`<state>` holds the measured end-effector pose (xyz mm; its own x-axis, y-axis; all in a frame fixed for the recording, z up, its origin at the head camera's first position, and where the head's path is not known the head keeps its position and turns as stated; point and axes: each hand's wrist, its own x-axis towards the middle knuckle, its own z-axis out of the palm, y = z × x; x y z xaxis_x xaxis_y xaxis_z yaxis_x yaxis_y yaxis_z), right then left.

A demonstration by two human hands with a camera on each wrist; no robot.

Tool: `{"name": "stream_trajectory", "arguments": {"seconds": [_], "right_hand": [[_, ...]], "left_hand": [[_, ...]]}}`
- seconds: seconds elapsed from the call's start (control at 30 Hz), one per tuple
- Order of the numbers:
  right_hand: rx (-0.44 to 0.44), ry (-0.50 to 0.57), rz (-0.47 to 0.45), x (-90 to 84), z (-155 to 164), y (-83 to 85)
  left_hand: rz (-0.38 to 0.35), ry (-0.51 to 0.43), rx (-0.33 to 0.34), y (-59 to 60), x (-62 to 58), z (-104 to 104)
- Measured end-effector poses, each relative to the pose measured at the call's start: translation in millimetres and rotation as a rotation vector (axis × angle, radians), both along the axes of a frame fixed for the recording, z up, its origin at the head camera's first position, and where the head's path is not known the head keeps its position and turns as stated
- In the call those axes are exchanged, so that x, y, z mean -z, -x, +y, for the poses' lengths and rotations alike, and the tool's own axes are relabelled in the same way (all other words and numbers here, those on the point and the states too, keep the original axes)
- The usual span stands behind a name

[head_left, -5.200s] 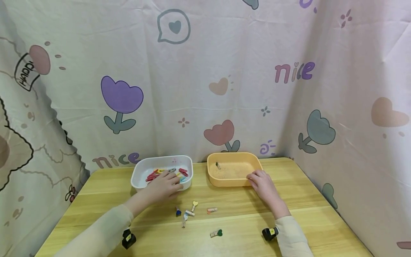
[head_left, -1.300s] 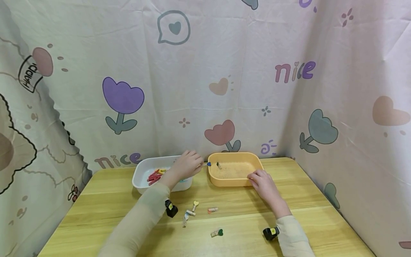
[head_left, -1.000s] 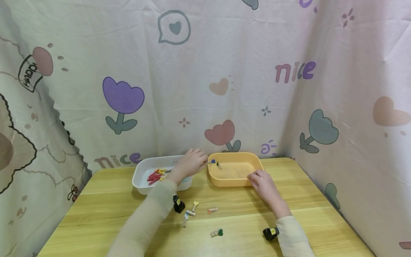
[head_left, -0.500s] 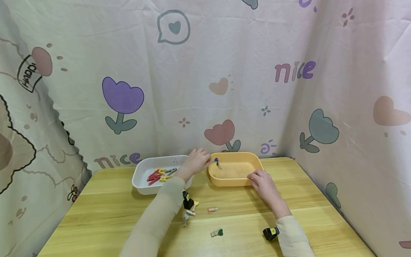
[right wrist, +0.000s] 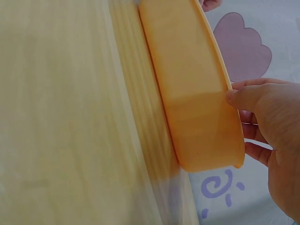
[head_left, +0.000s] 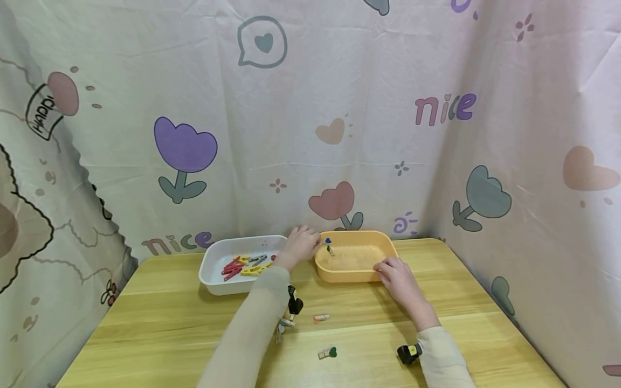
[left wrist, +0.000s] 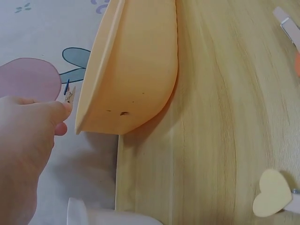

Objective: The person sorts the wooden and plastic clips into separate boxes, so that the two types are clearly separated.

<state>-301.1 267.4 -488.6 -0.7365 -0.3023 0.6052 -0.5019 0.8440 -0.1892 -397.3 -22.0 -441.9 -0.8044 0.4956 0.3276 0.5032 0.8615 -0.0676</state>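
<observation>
While the left hand (head_left: 302, 245) reaches over the near-left corner of the orange tray (head_left: 356, 276), it pinches a small wooden clip (head_left: 327, 242) with a blue heart on it between thumb and fingertips; the left wrist view shows the clip (left wrist: 69, 93) sticking out past the curled fingers (left wrist: 56, 112), right at the tray's rim (left wrist: 101, 65). By the look of it, the clip is being fastened onto that rim, next to another clip (head_left: 330, 250) already standing there. The next move would seem to call for keeping the clip squeezed open, sliding it down over the thin wall, and only then letting go, so that it bites squarely and does not tip over. The right hand (head_left: 399, 277) steadies the tray at its near-right corner: the right wrist view shows the thumb (right wrist: 243, 96) pressed on the rim with the other fingers curled round the outside wall, so the grip is closed on the tray. Loose clips lie on the table (head_left: 436, 323) below, among them a green-heart one (head_left: 327, 352), and more lie in the white tray (head_left: 215, 285) to the left.
</observation>
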Motion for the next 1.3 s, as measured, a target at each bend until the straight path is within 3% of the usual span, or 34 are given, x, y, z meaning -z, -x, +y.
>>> {"name": "stream_trajectory", "arguments": {"seconds": [0.27,0.5,0.93,1.3], "right_hand": [[-0.001,0.005,0.037,2.0,-0.5,0.8],[-0.005,0.003,0.011,1.0,-0.4,0.9],[0.006,-0.002,0.0,1.5,-0.2,-0.7],[0.005,0.01,0.029,2.6,-0.8,-0.3]], "left_hand": [[-0.017,-0.014,-0.038,2.2,2.0,4.4],[-0.018,0.019,-0.07,2.2,0.5,5.7],[-0.09,0.031,-0.112,0.1,-2.2,5.3],[-0.089,0.028,-0.083,-6.6,-4.5,-0.2]]}}
